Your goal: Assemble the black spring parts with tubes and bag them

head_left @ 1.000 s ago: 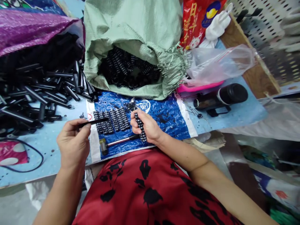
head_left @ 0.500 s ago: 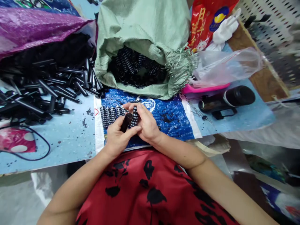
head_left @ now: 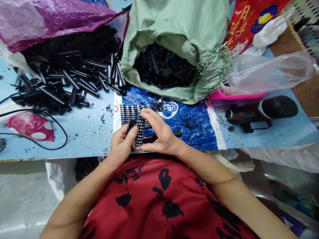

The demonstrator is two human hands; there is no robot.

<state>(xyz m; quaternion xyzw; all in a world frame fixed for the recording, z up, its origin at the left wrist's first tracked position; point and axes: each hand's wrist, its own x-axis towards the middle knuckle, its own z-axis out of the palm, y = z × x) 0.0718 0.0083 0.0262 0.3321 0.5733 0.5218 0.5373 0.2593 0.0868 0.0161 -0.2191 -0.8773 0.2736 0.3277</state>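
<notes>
Strip studded, long axis upright, in right hand; left hand grips black tube.

Both hands meet at the near middle, fingertips touching. The left hand comes in from the near left, forearm bare, fingers curled shut around what it holds, thumb pointing far. The right hand comes from the near right, forearm bare and angled, fingers bent over and closed, pinching down beside the left thumb.
</notes>
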